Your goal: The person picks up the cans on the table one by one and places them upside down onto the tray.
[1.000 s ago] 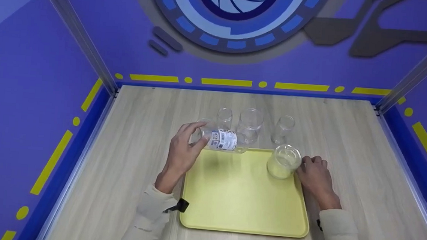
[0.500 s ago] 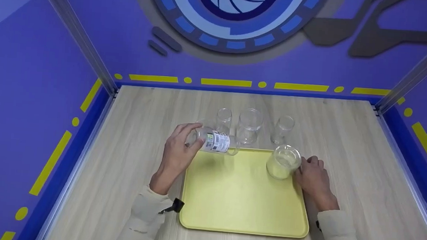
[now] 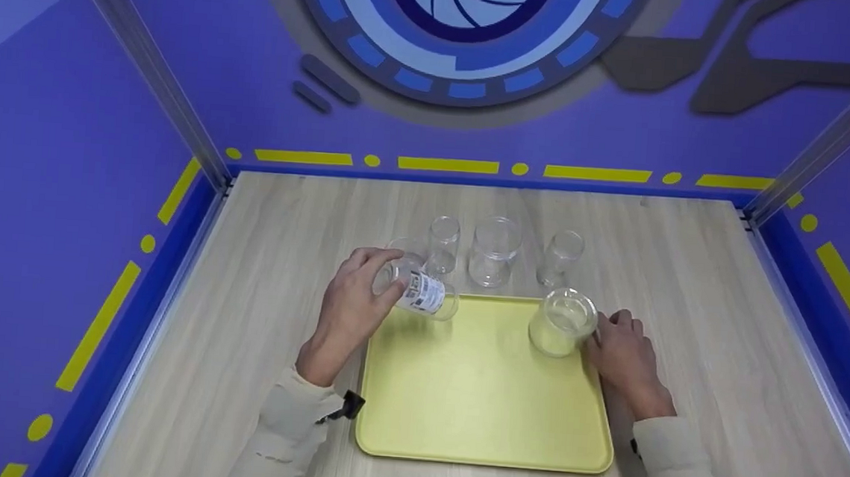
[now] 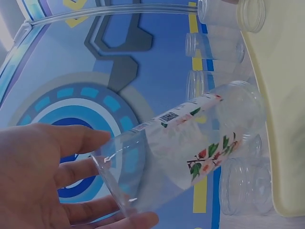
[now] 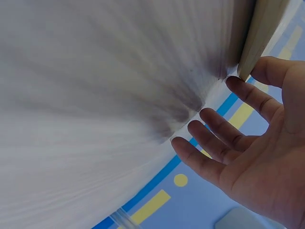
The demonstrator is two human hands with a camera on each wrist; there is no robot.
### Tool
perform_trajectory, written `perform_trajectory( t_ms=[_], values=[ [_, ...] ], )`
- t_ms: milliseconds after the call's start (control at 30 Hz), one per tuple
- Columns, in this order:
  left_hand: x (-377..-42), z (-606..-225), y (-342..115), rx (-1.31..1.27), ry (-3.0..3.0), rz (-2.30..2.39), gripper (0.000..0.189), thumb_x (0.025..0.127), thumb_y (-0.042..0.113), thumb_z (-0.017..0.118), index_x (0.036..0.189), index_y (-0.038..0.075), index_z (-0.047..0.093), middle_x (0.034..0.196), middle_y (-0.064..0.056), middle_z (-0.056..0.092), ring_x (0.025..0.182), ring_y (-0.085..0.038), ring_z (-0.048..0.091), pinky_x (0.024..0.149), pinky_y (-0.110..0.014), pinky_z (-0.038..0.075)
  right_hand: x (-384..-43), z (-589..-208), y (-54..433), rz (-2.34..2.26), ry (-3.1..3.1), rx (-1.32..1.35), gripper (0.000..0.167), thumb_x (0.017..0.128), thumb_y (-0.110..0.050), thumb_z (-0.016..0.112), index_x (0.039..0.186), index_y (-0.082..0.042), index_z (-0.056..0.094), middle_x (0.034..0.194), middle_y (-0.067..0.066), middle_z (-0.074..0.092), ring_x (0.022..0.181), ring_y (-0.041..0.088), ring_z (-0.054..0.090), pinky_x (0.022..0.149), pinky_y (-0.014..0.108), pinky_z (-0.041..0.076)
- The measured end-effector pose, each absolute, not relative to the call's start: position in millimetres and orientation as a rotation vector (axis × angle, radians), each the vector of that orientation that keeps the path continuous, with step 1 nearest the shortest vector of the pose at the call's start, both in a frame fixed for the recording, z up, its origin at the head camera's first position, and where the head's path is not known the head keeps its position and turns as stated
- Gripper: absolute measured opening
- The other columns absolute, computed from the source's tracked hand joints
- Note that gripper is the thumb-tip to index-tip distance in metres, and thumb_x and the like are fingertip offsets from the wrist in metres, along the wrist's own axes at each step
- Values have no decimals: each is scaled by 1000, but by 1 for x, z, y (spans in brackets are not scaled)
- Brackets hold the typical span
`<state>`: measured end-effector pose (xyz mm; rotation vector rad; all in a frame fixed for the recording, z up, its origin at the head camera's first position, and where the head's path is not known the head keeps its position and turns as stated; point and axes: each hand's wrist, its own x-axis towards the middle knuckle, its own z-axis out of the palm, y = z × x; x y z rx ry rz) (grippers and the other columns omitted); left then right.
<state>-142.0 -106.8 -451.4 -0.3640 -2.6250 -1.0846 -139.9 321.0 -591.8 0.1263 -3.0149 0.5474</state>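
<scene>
The clear cup (image 3: 425, 294) is in the air at the tray's far left corner, tipped onto its side, one end pointing right over the tray (image 3: 489, 393). It carries a white label (image 4: 207, 164) with flowers and green leaves. Your left hand (image 3: 352, 293) has it by the end nearer your palm, your thumb on one side and your fingers spread along the other, parted only as far as the cup's width.

Your right hand (image 3: 626, 356) is at the right edge of the tray, toward the far corner; your thumb and forefinger pinch the rim, while the other three fingers are spread and slightly bent. Just beside that hand, a squat jar (image 3: 559, 336) stands on the tray in its far right corner.

Beyond the tray's far edge, on the tabletop (image 3: 255, 316), you have a short slim jar (image 3: 443, 246), a wide jar (image 3: 495, 255) and a second slim jar (image 3: 561, 259) to the right. Another clear container (image 3: 407, 249) is partly hidden behind your cup. Blue-purple panels (image 3: 87, 155) with yellow dashes border the tabletop's far, left and right edges.
</scene>
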Motion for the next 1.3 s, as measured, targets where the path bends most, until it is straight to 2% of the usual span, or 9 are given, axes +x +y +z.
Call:
perform_trajectory(
  t_ms=[467,933,1300],
  values=[
    [-144,-447,-104,-357,-2728,-902,39,90,14,81,129,12,75,127,-15,67,114,-39,64,82,-54,57,-143,-592,322,496,-3051,139,38,106,-27,59,131,2,64,115,35,54,106,54,55,73,70,50],
    [-146,-444,-99,-441,-2845,-732,36,91,16,82,126,11,77,130,-19,67,116,-39,63,80,-54,59,-142,-590,321,516,-3043,148,36,105,-23,59,129,3,63,114,34,53,105,53,54,73,69,50],
    [-150,-443,-94,-498,-2908,-695,39,88,10,81,127,13,78,132,-18,66,115,-39,64,78,-53,60,-141,-591,320,523,-3043,138,36,105,-25,60,127,3,64,113,33,53,104,53,53,72,70,49]
  ],
)
